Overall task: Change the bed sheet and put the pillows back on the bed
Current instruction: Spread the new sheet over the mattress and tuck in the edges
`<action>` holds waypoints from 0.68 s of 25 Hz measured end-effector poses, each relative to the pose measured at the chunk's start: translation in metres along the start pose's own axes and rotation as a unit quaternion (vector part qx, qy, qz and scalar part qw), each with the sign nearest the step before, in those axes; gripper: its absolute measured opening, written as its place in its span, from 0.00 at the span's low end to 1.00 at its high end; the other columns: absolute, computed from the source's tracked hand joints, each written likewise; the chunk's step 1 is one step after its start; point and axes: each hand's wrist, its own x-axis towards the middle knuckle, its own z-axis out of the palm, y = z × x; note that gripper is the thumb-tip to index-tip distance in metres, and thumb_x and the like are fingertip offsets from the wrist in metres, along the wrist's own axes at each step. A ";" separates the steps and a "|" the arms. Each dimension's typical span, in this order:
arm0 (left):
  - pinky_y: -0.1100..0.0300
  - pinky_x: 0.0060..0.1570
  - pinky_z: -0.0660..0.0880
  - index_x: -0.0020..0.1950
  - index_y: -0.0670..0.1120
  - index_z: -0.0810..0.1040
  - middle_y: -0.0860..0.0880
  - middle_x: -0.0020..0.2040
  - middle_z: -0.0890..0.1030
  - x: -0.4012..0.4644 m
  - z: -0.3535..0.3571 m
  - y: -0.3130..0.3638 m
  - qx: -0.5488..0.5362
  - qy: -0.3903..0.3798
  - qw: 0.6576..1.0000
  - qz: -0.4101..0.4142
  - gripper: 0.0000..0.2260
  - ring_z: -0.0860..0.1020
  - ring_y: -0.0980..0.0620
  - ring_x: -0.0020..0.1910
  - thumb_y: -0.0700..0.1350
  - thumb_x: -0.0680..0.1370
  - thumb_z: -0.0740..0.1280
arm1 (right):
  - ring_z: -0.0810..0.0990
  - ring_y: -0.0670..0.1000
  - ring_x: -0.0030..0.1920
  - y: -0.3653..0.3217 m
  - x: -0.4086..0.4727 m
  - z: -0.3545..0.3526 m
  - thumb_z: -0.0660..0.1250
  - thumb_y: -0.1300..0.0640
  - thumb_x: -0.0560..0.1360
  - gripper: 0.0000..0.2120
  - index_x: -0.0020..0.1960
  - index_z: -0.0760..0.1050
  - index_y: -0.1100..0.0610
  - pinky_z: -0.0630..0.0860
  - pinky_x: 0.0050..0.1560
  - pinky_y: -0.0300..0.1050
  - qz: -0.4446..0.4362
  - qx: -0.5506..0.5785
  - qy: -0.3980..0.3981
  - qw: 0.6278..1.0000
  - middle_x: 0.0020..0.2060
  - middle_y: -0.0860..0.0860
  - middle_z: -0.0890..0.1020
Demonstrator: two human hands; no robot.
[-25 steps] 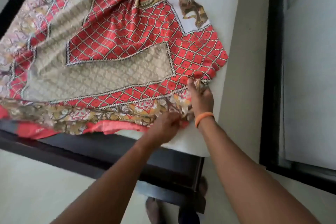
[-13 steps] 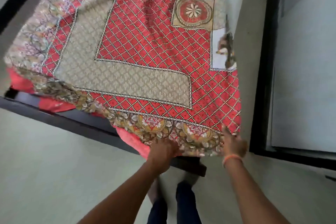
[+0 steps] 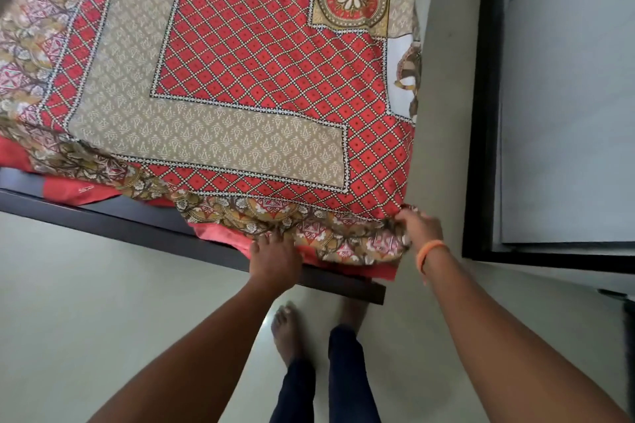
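Observation:
A red and beige patterned bed sheet (image 3: 247, 79) lies spread flat over the bed, and its floral border hangs over the near edge. My left hand (image 3: 273, 259) grips that hanging border near the dark bed frame (image 3: 144, 227). My right hand (image 3: 421, 225), with an orange band on the wrist, pinches the sheet's near right corner at the bed's corner. The mattress is hidden under the sheet. No pillows are in view.
A pale floor (image 3: 86, 302) runs along the bed's near side, where my bare feet (image 3: 287, 330) stand close to the frame's corner. A narrow strip of floor (image 3: 446, 79) separates the bed from a dark-framed panel (image 3: 488, 113) on the right.
The bunched sheet has been pulled toward me and to the right and now covers the bare mattress corner. Both hands moved down to the bed's near edge with the border in them.

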 end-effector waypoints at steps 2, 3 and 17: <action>0.44 0.68 0.64 0.72 0.43 0.66 0.39 0.69 0.70 0.005 0.003 -0.015 0.033 -0.029 0.999 -0.001 0.24 0.69 0.37 0.69 0.57 0.81 0.56 | 0.81 0.56 0.49 -0.016 0.008 0.005 0.72 0.58 0.68 0.21 0.60 0.76 0.60 0.79 0.52 0.52 -0.027 0.098 -0.030 0.994 0.53 0.58 0.82; 0.44 0.67 0.65 0.71 0.43 0.66 0.39 0.68 0.71 0.006 0.005 -0.021 0.045 -0.039 0.998 0.010 0.25 0.70 0.38 0.67 0.59 0.81 0.56 | 0.81 0.56 0.53 -0.018 0.011 0.007 0.72 0.57 0.70 0.22 0.62 0.75 0.59 0.79 0.55 0.55 -0.042 0.109 -0.039 0.992 0.54 0.55 0.82; 0.55 0.41 0.80 0.59 0.44 0.72 0.46 0.48 0.79 0.017 -0.067 0.082 0.081 0.021 0.967 0.239 0.09 0.79 0.52 0.41 0.47 0.84 0.57 | 0.81 0.53 0.43 -0.026 -0.004 -0.015 0.67 0.64 0.72 0.19 0.62 0.68 0.62 0.76 0.35 0.42 -0.029 0.106 -0.019 0.994 0.49 0.55 0.80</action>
